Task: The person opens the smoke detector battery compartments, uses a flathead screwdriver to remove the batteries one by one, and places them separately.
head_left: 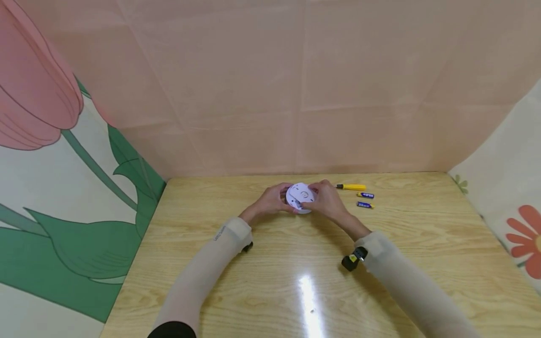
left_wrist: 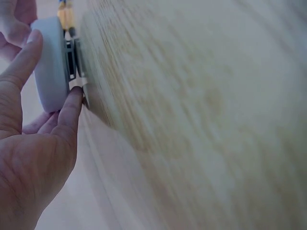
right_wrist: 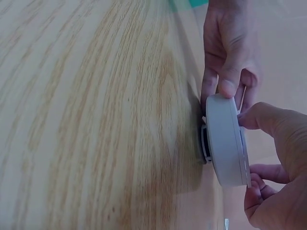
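Between both hands is a round white device (head_left: 299, 191), a thick disc with small holes and a ring on its upper face. My left hand (head_left: 272, 199) holds its left side, thumb at the near rim and fingers underneath, as the left wrist view of the device (left_wrist: 51, 72) shows. My right hand (head_left: 329, 203) pinches the upper face at the right, its thumb (right_wrist: 261, 117) and fingertips at the edge of a thin top plate (right_wrist: 243, 158). A dark bracket-like part (right_wrist: 205, 143) projects from the underside, close over the table.
Right of the hands lies a screwdriver (head_left: 352, 187) with a yellow handle. Two blue batteries (head_left: 365, 195) lie near it on the wooden table (head_left: 262, 281). A pink cloth backdrop (head_left: 236, 94) rises behind the table's far edge.
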The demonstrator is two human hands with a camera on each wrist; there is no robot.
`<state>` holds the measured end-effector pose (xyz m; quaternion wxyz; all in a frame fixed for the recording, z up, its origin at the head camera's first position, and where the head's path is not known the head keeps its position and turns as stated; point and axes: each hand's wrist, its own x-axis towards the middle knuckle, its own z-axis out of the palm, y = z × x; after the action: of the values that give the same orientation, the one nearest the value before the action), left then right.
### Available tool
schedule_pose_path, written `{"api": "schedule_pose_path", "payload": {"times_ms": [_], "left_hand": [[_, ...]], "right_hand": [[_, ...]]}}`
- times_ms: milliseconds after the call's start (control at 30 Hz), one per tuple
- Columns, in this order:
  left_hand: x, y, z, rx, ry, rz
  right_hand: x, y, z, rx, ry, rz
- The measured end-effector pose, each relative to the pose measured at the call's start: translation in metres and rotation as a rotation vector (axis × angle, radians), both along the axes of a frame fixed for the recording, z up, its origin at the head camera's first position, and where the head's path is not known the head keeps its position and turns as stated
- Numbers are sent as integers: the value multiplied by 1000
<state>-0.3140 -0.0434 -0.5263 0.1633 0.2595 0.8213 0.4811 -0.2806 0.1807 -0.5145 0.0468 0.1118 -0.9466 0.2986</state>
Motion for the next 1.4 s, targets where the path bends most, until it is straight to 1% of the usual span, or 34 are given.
{"api": "schedule_pose_path", "payload": {"times_ms": [233, 500, 900, 1067, 1167, 1267, 1400], "left_hand": [[-2, 0, -2, -4, 5, 7], [-1, 1, -2, -2, 8, -2], [0, 3, -1, 1, 16, -3], [0, 4, 1, -3, 16, 6], [1, 3, 1, -2, 11, 6], [2, 2, 2, 0, 8, 5], [3, 1, 2, -2, 15, 7]], "right_hand": [[2, -1, 2, 6, -24, -17], [3, -2, 8, 0, -40, -20], [8, -6, 6, -25, 20, -32], [10, -8, 7, -10, 35, -32], [11, -8, 8, 2, 29, -29], [11, -7, 8, -10, 8, -25], [9, -1, 9, -63, -20, -33]]}}
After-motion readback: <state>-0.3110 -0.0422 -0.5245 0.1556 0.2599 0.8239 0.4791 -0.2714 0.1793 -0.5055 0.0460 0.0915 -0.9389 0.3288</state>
